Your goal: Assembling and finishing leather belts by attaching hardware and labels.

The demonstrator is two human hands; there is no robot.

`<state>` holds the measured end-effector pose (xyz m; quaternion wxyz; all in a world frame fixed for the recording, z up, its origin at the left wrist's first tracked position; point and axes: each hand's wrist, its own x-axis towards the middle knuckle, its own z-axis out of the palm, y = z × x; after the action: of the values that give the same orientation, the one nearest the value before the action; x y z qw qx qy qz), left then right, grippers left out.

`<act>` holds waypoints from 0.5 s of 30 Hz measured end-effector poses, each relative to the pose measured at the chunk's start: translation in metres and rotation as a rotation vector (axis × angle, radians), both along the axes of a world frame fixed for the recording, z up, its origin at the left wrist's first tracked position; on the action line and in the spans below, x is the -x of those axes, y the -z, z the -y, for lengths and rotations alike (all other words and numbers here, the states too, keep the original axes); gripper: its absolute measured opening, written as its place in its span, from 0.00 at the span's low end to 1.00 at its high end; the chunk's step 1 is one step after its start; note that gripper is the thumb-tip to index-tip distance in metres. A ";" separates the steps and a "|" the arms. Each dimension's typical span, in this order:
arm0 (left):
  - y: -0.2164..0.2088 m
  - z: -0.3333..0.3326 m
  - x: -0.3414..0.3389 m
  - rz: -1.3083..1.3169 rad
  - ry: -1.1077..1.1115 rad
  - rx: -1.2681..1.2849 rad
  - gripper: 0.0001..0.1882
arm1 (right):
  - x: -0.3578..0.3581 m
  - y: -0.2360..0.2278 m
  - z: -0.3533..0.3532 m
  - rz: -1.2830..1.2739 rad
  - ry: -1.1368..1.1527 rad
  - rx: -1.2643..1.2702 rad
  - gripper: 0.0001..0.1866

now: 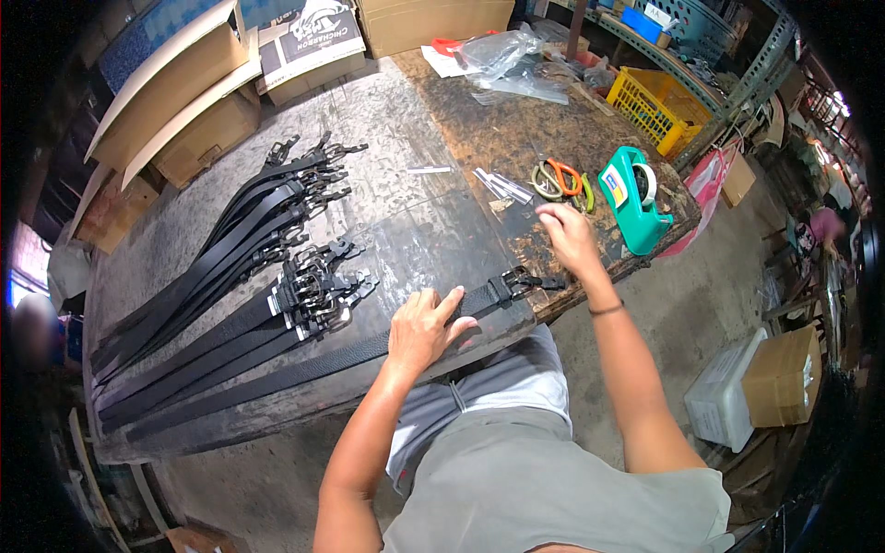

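Pressing down with the spread, wide left hand (424, 330) on a long black textured strap-like belt (341, 358), laid along the near edge of a dark, worn wooden table (396, 212), with a dark metal buckle (521, 280) at its right-hand end. Poised beyond that buckle with the right hand (572, 244), fingers bent narrow near orange, lime and olive looped tool handles (578, 177); impossible to tell about anything small pinched there. Seems to be readying this single belt, perhaps for a strip or tape; probably calls next for a steady left palm and a return of the right fingertips to the buckle end. Counting: one belt under the left hand; two bundles of buckled black belts, upper (241, 221) and lower (221, 339), too overlapped for a tally; one lone white strip (430, 170); one small cluster of white strips (498, 184), at least three; one teal-green plastic tape dispenser (636, 207).
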<state>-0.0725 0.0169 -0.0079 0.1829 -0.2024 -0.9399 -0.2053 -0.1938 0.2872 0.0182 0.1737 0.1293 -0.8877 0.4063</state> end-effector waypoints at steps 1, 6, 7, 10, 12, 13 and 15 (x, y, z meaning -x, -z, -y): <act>0.000 0.000 0.000 0.005 -0.014 -0.027 0.25 | 0.017 0.005 0.003 -0.001 -0.001 0.002 0.10; 0.005 0.001 0.003 0.026 -0.024 -0.103 0.21 | 0.085 0.014 0.031 0.001 0.005 -0.163 0.11; 0.006 0.001 0.003 0.002 -0.032 -0.124 0.20 | 0.097 0.016 0.029 0.001 0.011 -0.165 0.11; 0.007 0.000 0.005 -0.013 -0.046 -0.150 0.18 | 0.117 0.017 0.027 0.045 0.080 -0.341 0.12; 0.007 -0.001 0.006 -0.003 -0.052 -0.157 0.17 | 0.121 0.016 0.028 0.214 0.128 -0.558 0.14; 0.006 -0.002 0.007 0.002 -0.052 -0.153 0.16 | 0.121 0.016 0.028 0.300 0.152 -0.667 0.15; 0.006 -0.002 0.007 0.009 -0.055 -0.150 0.16 | 0.118 0.018 0.028 0.288 0.146 -0.616 0.13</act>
<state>-0.0797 0.0193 -0.0143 0.1988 -0.1613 -0.9279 -0.2711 -0.3118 0.2594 -0.0002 0.0278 0.0532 -0.9910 0.1198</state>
